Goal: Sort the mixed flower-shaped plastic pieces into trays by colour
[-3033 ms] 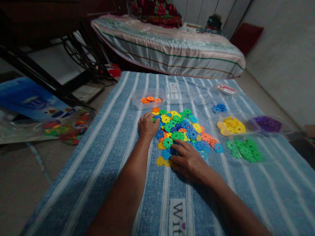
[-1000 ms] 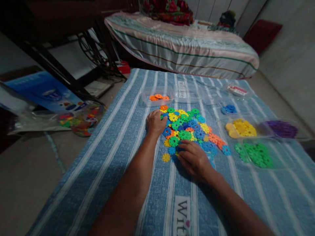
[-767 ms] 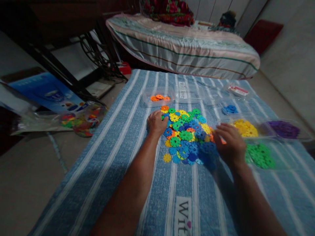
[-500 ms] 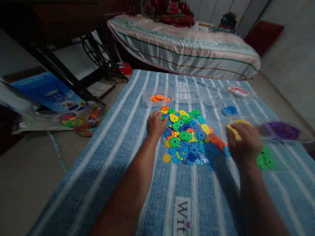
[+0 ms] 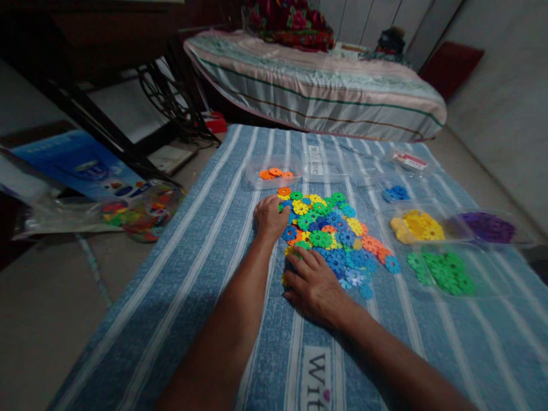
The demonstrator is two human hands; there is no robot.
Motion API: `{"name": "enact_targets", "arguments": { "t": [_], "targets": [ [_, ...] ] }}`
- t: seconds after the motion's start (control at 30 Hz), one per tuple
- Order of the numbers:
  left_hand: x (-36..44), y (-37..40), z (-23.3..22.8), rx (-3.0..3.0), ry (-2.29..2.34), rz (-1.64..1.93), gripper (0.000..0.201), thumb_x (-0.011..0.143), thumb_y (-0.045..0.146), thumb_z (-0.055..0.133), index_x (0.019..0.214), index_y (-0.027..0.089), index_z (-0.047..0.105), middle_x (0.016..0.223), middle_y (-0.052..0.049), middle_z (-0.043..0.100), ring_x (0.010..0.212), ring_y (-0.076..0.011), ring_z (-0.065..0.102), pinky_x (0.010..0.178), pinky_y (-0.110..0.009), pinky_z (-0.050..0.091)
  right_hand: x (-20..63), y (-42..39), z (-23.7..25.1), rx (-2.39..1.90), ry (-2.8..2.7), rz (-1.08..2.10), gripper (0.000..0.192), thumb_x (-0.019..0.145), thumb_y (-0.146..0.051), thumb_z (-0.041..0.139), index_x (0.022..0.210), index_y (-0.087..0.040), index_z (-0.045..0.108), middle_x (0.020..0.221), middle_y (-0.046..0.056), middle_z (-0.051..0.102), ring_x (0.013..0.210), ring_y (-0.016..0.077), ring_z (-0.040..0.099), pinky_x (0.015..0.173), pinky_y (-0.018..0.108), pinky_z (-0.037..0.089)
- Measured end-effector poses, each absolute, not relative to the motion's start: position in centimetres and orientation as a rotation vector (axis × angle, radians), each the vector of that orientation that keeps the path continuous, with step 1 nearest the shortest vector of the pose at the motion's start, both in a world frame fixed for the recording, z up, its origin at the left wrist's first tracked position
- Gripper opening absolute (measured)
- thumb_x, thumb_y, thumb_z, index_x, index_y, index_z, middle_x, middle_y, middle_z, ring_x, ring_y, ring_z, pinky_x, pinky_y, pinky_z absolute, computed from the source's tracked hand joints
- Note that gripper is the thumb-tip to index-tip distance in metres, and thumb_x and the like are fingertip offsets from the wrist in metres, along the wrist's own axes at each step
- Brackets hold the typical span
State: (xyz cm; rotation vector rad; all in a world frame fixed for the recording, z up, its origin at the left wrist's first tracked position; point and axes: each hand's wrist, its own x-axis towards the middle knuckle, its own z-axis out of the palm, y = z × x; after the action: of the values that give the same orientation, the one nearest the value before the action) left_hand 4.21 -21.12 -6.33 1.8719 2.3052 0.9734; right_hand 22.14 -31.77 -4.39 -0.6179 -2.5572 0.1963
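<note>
The right hand (image 5: 314,282) lies palm down and flat on the near edge of the pile (image 5: 331,234) of mixed plastic discs, its fingers (image 5: 299,258) spread and pointing toward the far left, covering a few yellow and blue discs; it grips nothing that can be seen. The left hand (image 5: 269,217) rests on the pile's left edge with fingers curled over the discs there; whether it encloses a disc cannot be told. The pile, of blue, green, yellow and orange toothed discs, sits at the middle of a blue striped cloth (image 5: 192,274) spread on the floor. Clear trays stand around the pile: the orange tray (image 5: 268,174) just beyond it holds a few orange discs, the blue tray (image 5: 396,193) to the far right holds a few blue ones, the yellow tray (image 5: 417,226) lies to the right of the pile, the purple tray (image 5: 490,227) farther right, and the green tray (image 5: 443,273) nearer the viewer on the right. A further clear tray (image 5: 319,166) stands beside the orange tray. Off the cloth to the left lies a plastic bag (image 5: 137,214) of mixed discs beside a blue box (image 5: 81,171). A mattress (image 5: 317,91) lies beyond the cloth.
</note>
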Motion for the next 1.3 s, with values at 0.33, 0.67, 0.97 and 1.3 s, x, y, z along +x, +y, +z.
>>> {"name": "enact_targets", "arguments": {
  "t": [0.33, 0.67, 0.97, 1.3],
  "targets": [
    [4.0, -21.0, -6.4, 1.901, 2.299, 0.987, 0.013, 0.082, 0.026, 0.059, 0.091, 0.020, 0.067, 0.113, -0.008, 0.069, 0.110, -0.0242, 0.061, 0.099, -0.037, 0.045, 21.9, -31.6, -5.8, -0.524, -2.401, 0.097, 0.013, 0.093, -0.011, 0.052, 0.095, -0.015, 0.064, 0.109, 0.014, 0.065, 0.119, 0.0278, 0.052, 0.097, 0.049, 0.046],
    [3.9, -20.9, -6.8, 1.893, 2.303, 0.991, 0.013, 0.081, 0.026, 0.060, 0.091, 0.020, 0.066, 0.114, -0.008, 0.069, 0.110, -0.0246, 0.061, 0.099, -0.038, 0.045, 25.0, -28.5, -4.5, -0.668, -2.155, 0.018, 0.009, 0.091, -0.015, 0.056, 0.086, -0.019, 0.063, 0.098, 0.010, 0.069, 0.106, 0.0247, 0.061, 0.090, 0.043, 0.052],
    [4.1, -21.0, -6.4, 1.865, 2.297, 0.959, 0.015, 0.080, 0.025, 0.060, 0.092, 0.019, 0.067, 0.116, -0.008, 0.069, 0.110, -0.0248, 0.061, 0.099, -0.038, 0.045, 36.9, -22.1, -1.8, -1.336, -1.721, -0.606, 0.015, 0.088, -0.028, 0.058, 0.084, -0.016, 0.065, 0.084, 0.012, 0.068, 0.084, 0.0282, 0.064, 0.080, 0.045, 0.049],
    [4.0, -21.1, -6.4, 1.880, 2.282, 0.977, 0.014, 0.081, 0.027, 0.059, 0.092, 0.020, 0.066, 0.116, -0.008, 0.068, 0.111, -0.0241, 0.060, 0.100, -0.038, 0.044, 27.3, -28.5, -3.9, -0.656, -2.509, 0.178, 0.012, 0.089, -0.022, 0.060, 0.099, -0.021, 0.067, 0.122, 0.011, 0.060, 0.127, 0.0307, 0.047, 0.098, 0.050, 0.046]
  ]
}}
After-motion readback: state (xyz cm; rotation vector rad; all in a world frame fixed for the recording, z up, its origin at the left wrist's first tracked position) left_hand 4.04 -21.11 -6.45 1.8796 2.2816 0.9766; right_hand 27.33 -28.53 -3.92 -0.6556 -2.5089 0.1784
